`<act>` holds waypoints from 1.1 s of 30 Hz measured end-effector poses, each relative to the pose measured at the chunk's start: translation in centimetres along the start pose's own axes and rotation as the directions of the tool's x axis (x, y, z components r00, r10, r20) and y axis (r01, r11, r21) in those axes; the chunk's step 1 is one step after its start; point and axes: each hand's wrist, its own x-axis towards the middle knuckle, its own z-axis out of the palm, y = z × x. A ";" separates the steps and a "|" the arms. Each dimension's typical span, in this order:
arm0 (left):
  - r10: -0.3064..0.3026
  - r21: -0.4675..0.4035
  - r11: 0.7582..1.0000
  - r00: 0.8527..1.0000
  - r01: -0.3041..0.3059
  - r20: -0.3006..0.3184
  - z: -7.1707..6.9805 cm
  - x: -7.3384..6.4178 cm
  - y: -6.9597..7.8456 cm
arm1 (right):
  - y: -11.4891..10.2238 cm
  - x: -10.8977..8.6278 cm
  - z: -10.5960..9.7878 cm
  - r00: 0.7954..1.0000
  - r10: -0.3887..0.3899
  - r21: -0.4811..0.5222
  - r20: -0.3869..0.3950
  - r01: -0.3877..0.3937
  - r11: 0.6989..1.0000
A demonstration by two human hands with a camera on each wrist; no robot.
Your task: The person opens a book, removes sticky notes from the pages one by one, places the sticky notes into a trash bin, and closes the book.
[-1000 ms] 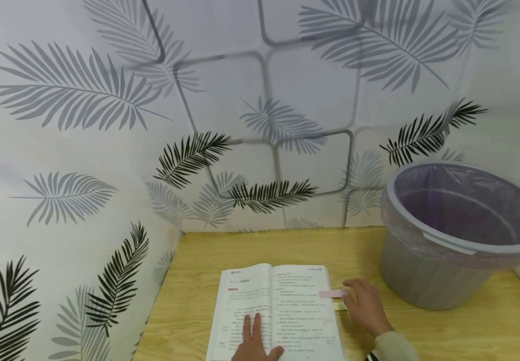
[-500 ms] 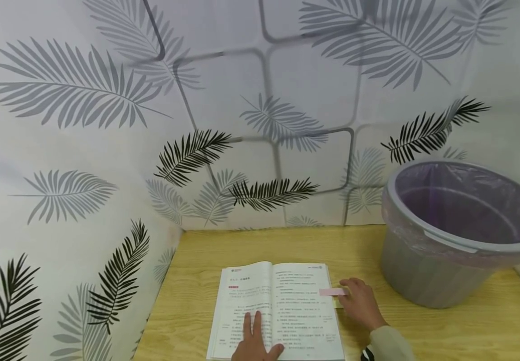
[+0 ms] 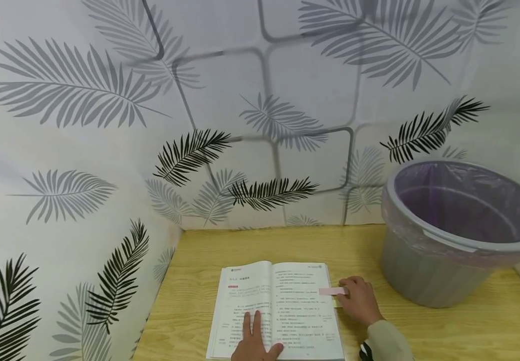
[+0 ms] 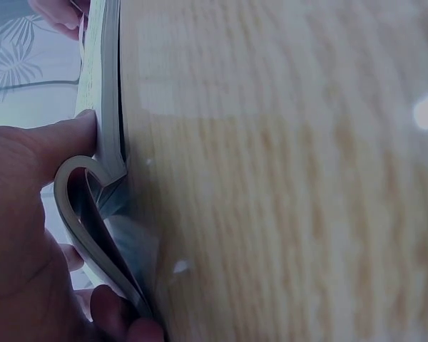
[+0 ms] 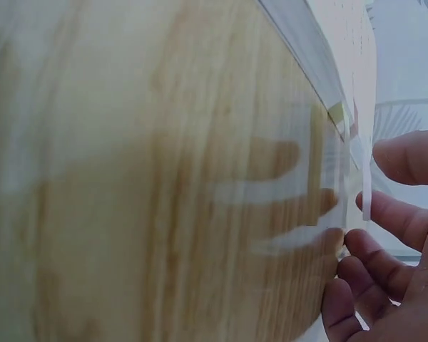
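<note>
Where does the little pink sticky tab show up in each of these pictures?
Head: pink tab at the right page edge of the open book, by the right hand.
Left wrist: not visible.
Right wrist: a thin strip, edge-on, between the fingertips.
Shared landmark: the wooden table.

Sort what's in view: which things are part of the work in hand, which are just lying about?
In hand:
- open book, pressed flat by the left hand
- pink sticky tab at the right page edge, pinched by the right hand

Lying about:
- grey bin with purple liner, on the wooden table
- leaf-patterned wall
</note>
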 end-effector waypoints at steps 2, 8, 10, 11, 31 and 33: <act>-0.009 0.005 1.000 1.000 0.009 -0.003 0.1 0.0 0.1 | 0.1 0.0 0.0 1.000 0.012 0.003 0.006 -0.012 1.000; -0.033 0.027 0.999 0.999 0.033 -0.021 0.2 0.1 0.2 | 0.1 0.6 -0.2 0.994 0.071 0.048 0.081 -0.075 0.996; -0.038 0.028 0.999 0.999 0.039 -0.025 0.1 0.1 0.3 | 0.3 0.9 -0.1 0.989 0.098 0.056 0.114 -0.105 0.993; -0.040 0.029 0.999 0.999 0.041 -0.027 0.1 0.1 0.4 | 0.5 1.1 0.0 0.986 0.109 0.059 0.123 -0.117 0.991; -0.030 0.020 0.999 0.999 0.031 -0.044 0.4 -0.2 0.1 | 1.4 1.5 0.1 0.985 0.118 0.151 0.123 -0.136 0.979; -0.035 0.029 0.999 0.998 0.037 -0.047 0.5 -0.2 0.2 | 1.6 1.5 0.0 0.986 0.113 0.163 0.121 -0.132 0.978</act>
